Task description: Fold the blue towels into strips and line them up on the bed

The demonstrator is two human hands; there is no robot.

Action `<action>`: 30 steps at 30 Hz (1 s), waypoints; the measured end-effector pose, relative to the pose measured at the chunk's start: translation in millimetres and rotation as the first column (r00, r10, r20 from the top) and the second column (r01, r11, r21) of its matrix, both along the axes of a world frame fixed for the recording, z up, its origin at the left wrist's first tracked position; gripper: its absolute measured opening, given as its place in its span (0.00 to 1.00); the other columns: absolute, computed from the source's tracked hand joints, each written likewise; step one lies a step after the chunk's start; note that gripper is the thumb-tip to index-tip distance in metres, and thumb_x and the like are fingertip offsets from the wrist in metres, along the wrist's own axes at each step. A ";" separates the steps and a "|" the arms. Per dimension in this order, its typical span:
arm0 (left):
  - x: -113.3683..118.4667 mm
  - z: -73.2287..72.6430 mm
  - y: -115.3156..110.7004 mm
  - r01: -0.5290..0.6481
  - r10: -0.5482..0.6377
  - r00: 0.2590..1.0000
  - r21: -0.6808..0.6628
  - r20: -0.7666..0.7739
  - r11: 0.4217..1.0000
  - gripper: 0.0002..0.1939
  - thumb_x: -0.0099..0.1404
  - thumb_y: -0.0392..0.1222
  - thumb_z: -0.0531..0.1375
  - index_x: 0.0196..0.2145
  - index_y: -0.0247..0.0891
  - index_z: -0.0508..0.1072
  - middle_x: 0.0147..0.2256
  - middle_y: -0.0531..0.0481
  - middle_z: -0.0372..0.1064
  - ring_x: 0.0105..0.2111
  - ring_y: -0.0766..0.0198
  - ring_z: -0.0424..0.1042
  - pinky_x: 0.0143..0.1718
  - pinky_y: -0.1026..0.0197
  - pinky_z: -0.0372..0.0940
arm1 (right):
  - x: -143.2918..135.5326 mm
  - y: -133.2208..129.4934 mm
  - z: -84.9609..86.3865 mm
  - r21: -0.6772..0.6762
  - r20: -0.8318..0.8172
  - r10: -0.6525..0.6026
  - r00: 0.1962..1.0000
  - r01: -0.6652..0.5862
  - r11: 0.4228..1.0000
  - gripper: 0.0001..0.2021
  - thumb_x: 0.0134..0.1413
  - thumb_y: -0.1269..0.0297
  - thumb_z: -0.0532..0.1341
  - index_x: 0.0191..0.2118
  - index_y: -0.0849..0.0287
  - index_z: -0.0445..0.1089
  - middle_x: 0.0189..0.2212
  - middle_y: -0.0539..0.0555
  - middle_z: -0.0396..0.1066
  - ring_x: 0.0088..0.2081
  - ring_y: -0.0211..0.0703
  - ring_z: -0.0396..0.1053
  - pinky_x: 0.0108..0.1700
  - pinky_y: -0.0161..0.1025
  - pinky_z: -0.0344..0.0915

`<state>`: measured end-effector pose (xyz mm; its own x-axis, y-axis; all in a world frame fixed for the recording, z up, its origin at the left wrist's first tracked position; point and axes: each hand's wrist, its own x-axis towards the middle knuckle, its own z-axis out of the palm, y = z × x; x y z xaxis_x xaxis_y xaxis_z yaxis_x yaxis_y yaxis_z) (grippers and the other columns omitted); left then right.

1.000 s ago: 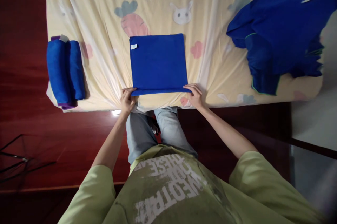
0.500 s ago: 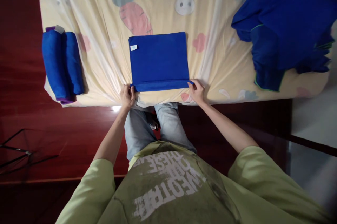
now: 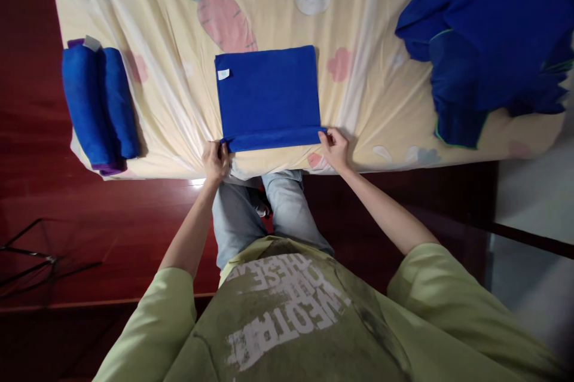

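A blue towel point(image 3: 269, 92) lies folded into a rectangle on the bed, a small white label at its upper left. Its near edge is turned over into a narrow roll. My left hand point(image 3: 216, 159) pinches the left end of that roll, fingers closed. At the right end, my right hand point(image 3: 334, 147) grips the roll between thumb and fingers. Off to the left lie rolled blue towels point(image 3: 96, 107) side by side, with purple showing at their ends. A loose heap of blue cloths point(image 3: 493, 47) with green edging sits at the right.
The bed has a pale yellow sheet point(image 3: 156, 11) printed with a carrot and a rabbit, wrinkled in places. Its near edge runs just in front of my legs. On the dark red floor point(image 3: 134, 208) at left stands a thin black metal stand point(image 3: 49, 259).
The view has shifted slightly, so the bed appears a little higher and further left. Both hands keep their hold on the roll, which looks slightly thicker.
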<state>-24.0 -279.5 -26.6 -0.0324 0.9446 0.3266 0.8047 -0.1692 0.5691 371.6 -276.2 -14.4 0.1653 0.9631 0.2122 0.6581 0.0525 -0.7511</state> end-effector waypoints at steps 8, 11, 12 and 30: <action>-0.8 -1.4 1.7 -0.012 0.012 1.000 -0.013 0.006 1.000 0.20 0.77 0.55 0.49 0.38 0.41 0.72 0.29 0.46 0.67 0.33 0.57 0.70 0.38 0.54 0.65 | -4.6 3.5 2.5 -0.037 -0.060 -0.001 0.998 -0.001 0.999 0.25 0.66 0.38 0.55 0.30 0.55 0.64 0.22 0.46 0.57 0.24 0.37 0.55 0.28 0.36 0.57; -0.5 -2.9 2.1 -0.028 0.028 0.999 -0.013 0.015 1.000 0.18 0.77 0.54 0.50 0.42 0.40 0.73 0.31 0.45 0.69 0.34 0.58 0.71 0.39 0.54 0.66 | -5.6 3.2 4.4 -0.019 -0.048 0.002 0.999 -0.003 1.000 0.23 0.66 0.40 0.56 0.30 0.55 0.65 0.21 0.46 0.57 0.23 0.37 0.55 0.28 0.36 0.57; -0.3 -3.3 2.3 -0.032 0.032 0.999 -0.012 0.017 0.999 0.18 0.77 0.54 0.50 0.43 0.40 0.73 0.32 0.45 0.70 0.34 0.58 0.72 0.39 0.54 0.66 | -5.7 3.2 4.6 -0.014 -0.047 0.003 0.999 -0.003 1.000 0.23 0.66 0.41 0.56 0.30 0.55 0.65 0.21 0.46 0.57 0.23 0.37 0.54 0.28 0.36 0.57; 2.6 -7.0 2.4 -0.049 0.053 0.995 -0.042 0.091 0.998 0.17 0.76 0.52 0.53 0.51 0.39 0.73 0.28 0.50 0.64 0.32 0.59 0.68 0.41 0.54 0.65 | -6.8 4.3 3.0 0.001 -0.052 -0.004 0.999 0.004 1.000 0.23 0.66 0.40 0.57 0.31 0.56 0.69 0.20 0.45 0.55 0.22 0.35 0.51 0.27 0.36 0.55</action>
<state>-21.3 -277.1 -33.6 -0.1087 0.9530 0.2827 0.7559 -0.1055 0.6462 364.8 -271.9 -11.4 0.1805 0.9621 0.2043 0.6182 0.0505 -0.7844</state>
